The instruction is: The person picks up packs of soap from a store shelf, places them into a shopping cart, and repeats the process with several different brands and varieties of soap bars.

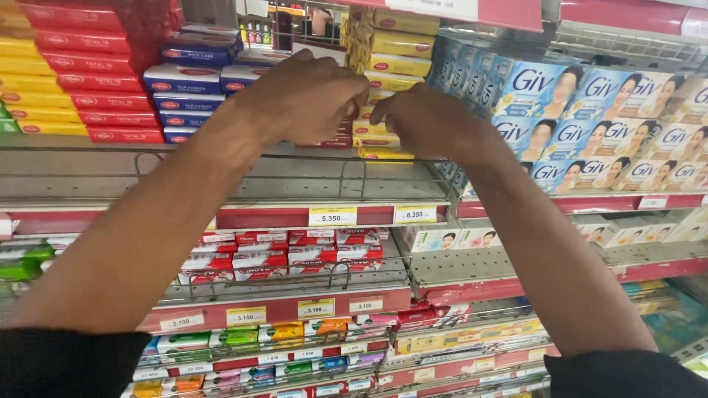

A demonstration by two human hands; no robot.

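**Both hands at the yellow soap stack**

I see my left hand and right hand raised to the upper shelf, fingertips meeting at a stack of yellow soap boxes; the left fingers curl closed against the stack's edge, though I cannot tell whether they actually pinch a box; the right fingers are bent in beside it, grip likewise unclear; blue soap boxes sit left of the stack, red and yellow cartons further left; pale blue soap packs fill the shelf to the right; price labels run below.
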